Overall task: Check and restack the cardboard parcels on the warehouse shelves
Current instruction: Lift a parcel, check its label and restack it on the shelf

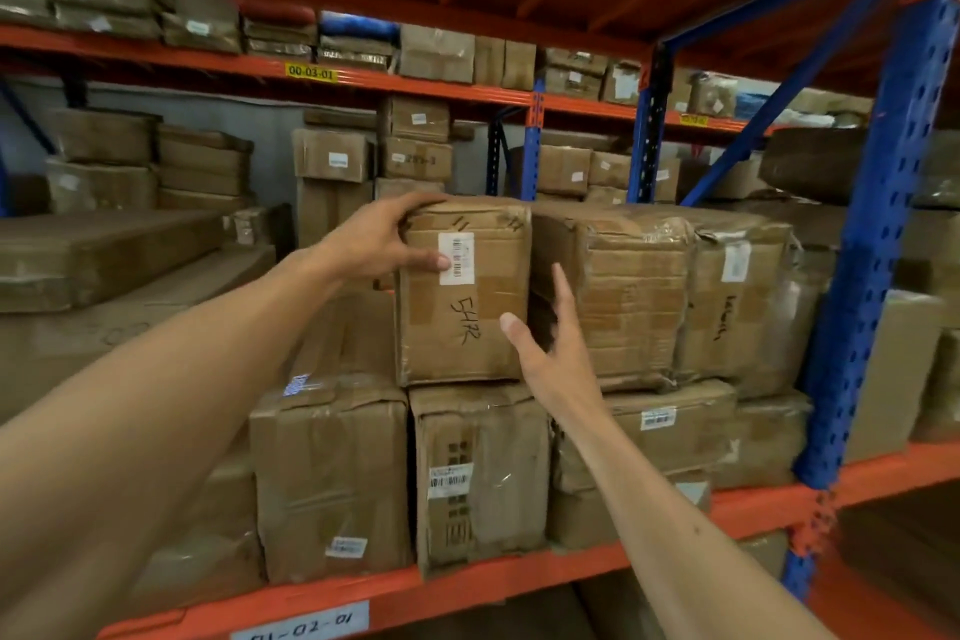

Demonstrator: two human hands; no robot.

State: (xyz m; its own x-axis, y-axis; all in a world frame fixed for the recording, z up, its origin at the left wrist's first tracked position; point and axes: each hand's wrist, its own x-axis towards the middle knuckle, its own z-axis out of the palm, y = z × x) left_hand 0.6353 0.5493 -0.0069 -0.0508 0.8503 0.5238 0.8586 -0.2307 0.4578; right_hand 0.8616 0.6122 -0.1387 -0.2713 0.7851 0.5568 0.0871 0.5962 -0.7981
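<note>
A brown cardboard parcel (467, 307) with a white barcode label and black handwriting stands on the top row of a stack on the orange shelf (519, 577). My left hand (379, 239) grips its upper left corner, thumb on the front near the label. My right hand (550, 343) is spread, with the fingers reaching into the gap between this parcel and the plastic-wrapped parcel (623, 296) on its right. Two taped parcels (332, 478) (478, 473) lie under it.
A blue upright post (872, 276) stands at the right edge of the bay. More wrapped parcels (737, 307) sit to the right, flat cartons (104, 255) to the left. Behind, another rack (415, 83) holds several boxes. A shelf tag (306, 626) marks the front beam.
</note>
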